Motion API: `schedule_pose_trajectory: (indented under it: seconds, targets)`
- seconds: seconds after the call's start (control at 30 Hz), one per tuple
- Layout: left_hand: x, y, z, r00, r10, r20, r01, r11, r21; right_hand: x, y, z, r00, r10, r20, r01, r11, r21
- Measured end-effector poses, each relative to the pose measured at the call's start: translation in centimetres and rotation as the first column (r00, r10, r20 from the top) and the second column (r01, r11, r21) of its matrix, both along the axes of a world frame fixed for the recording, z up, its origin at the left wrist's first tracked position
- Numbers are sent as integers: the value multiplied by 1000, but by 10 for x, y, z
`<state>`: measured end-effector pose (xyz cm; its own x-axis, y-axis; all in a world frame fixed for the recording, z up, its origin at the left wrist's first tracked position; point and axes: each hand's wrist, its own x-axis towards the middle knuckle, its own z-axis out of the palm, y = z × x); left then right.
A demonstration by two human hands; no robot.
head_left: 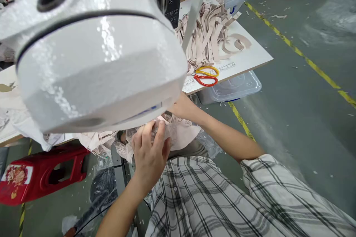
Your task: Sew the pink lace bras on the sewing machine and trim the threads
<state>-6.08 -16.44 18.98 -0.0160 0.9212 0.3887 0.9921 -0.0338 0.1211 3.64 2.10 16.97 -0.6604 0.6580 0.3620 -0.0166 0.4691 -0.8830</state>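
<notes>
Fabric [185,133] lies between machine [102,70] and shirt [191,181]; left hand [149,144] rests on it, fingers parted; right hand [182,108] is part-hidden, grip indeterminable; scissors [206,76] and strips [205,37] lie on white table [251,57]; striped tape [294,49] crosses grey floor [292,118].

Observed left hand [148,153] on pale fabric [185,135], right hand [180,107] partly hidden; noted white machine [100,70] above grip, scissors [204,76] beyond.

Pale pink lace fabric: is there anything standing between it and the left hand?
Nothing visible: the left hand rests directly on the pale pink lace fabric. The white sewing machine head only hides part of the right hand from the camera.
</notes>
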Motion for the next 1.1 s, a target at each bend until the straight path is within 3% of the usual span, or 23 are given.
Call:
schedule_pose_trajectory:
  seconds: [0.2,0.8,1.1]
  targets:
    - [0,3,2,998,-6,-70,8,1000,28,-6,3,-5,1000,-27,-5,27,998,55]
    - [2,17,8,996,63,-64,-67,996,-59,-18,9,-17,981,-161,105,131,961,244]
    - [3,17,7,995,65,-81,-68,997,-33,-20,9,-20,977,-181,109,148,954,262]
